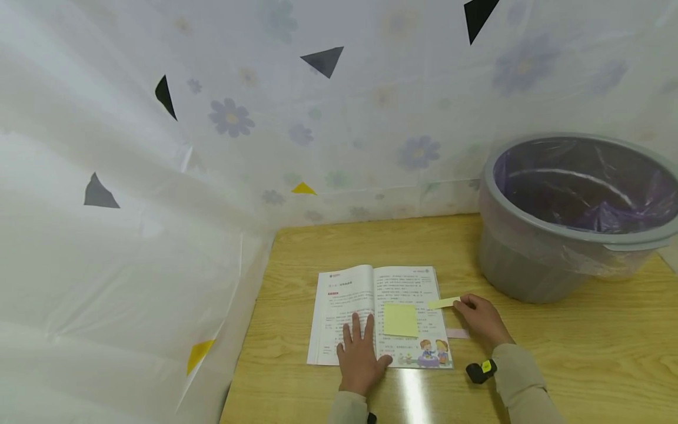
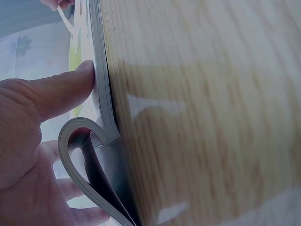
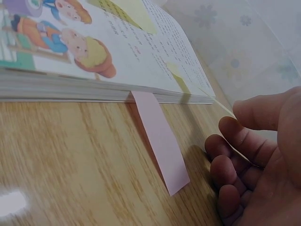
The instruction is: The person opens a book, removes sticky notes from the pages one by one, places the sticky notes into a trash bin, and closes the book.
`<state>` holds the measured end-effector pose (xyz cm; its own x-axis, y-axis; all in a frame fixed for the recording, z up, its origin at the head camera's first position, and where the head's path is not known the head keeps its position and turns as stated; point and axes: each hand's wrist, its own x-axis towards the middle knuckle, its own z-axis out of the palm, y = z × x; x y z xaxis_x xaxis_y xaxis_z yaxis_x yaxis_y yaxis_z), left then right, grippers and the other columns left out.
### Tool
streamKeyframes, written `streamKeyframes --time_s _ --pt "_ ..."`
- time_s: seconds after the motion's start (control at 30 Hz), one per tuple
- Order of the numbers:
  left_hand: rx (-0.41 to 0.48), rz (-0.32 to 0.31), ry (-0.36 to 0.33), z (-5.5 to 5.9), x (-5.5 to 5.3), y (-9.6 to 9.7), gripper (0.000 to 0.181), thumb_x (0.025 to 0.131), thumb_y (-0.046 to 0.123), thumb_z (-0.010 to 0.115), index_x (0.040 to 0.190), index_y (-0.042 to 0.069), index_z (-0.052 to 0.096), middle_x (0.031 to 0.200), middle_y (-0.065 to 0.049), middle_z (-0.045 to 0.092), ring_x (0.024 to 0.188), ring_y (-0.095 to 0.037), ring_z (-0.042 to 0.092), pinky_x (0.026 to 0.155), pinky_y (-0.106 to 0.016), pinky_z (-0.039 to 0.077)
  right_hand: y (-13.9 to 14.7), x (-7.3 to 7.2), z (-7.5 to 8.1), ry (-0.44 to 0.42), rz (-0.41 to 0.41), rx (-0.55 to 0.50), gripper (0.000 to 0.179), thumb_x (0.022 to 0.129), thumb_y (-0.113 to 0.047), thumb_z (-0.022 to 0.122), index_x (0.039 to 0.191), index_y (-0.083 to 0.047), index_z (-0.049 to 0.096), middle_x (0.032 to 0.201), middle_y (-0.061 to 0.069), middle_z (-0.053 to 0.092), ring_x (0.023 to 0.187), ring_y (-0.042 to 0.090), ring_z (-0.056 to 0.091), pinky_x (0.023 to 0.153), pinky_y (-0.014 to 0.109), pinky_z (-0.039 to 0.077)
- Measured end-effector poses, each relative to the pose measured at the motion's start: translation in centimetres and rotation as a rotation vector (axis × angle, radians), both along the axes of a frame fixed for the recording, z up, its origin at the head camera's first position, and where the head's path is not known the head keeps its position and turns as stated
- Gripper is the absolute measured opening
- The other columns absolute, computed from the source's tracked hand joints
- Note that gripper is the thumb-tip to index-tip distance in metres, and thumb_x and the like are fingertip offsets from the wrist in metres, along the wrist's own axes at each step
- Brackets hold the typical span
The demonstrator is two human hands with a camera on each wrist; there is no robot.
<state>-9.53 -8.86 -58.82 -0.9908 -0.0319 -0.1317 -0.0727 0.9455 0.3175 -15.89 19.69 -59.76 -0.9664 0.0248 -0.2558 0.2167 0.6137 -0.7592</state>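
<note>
An open book point(image 1: 346, 288) with printed pages lies on the wooden table. My left hand point(image 1: 361, 359) rests with fingers spread on the lower left page, its thumb point(image 2: 70, 89) reaching across the gutter onto the right page. On that right page sits a square yellow sticky note point(image 1: 401, 320). Between thumb and index finger my right hand point(image 1: 482, 318) pinches a narrow yellow paper strip point(image 1: 444, 303), whose far end lies over the right page's outer edge. Below it, a pink paper strip point(image 3: 160, 141) sticks out from between the pages over the table.
A large grey bin point(image 1: 529, 265) lined with a clear purplish bag stands at the back right. Flower-patterned sheeting point(image 1: 339, 129) hangs behind the table point(image 1: 312, 241), and plain white sheeting point(image 1: 132, 282) along its left side. A black wrist device point(image 1: 481, 371) sits by the right cuff.
</note>
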Motion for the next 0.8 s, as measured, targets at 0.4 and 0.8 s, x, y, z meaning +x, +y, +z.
streamKeyframes --time_s 0.4,0.8 --pt "0.009 0.002 0.001 0.07 0.02 -0.02 0.096 0.073 0.047 0.082 0.154 0.025 0.035 0.165 -0.013 0.025 0.148 -0.045 0.029 0.108 -0.070 0.035 -0.01 -0.24 -0.10 -0.005 -0.009 0.006 0.043 0.101 -0.038 0.050 0.115 0.001 0.061 0.124 0.026 0.061 0.109 0.036 0.057 0.093 0.052 0.046" --pt "0.009 0.005 -0.010 0.20 0.02 -0.01 0.096 0.074 0.047 0.082 0.155 0.026 0.034 0.165 -0.013 0.024 0.149 -0.045 0.028 0.109 -0.070 0.034 0.02 -0.17 -0.12 -0.011 -0.011 -0.002 0.043 0.101 -0.038 0.051 0.115 0.001 0.062 0.124 0.026 0.060 0.110 0.036 0.057 0.093 0.052 0.046"
